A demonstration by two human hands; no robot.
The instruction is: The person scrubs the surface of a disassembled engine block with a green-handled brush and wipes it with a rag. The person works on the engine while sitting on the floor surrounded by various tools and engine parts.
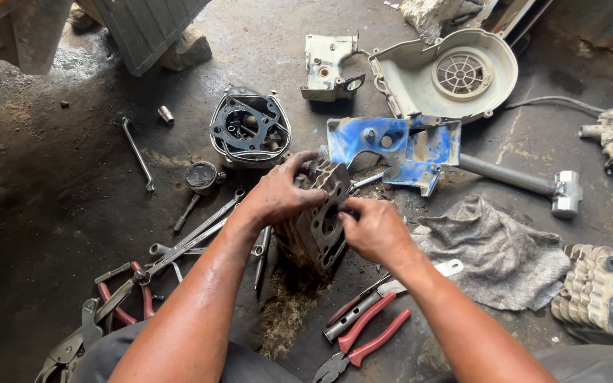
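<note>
A dirty finned engine cylinder head [318,227] stands on edge on the oily floor at the centre. My left hand [278,196] grips its top and left side, fingers curled over the fins. My right hand [374,228] presses on its right face, fingertips at the openings. Whether the right hand holds a small tool is hidden. Scraped debris [285,315] lies on the floor just below the head.
Wrenches and pliers [179,248] lie left; red-handled pliers [360,340] in front. A piston [202,177], crankcase cover with gasket [250,128], blue metal shroud [399,145], white fan cover [448,74], grey rag [498,252], hammer [526,183] and finned cylinder [601,291] surround them.
</note>
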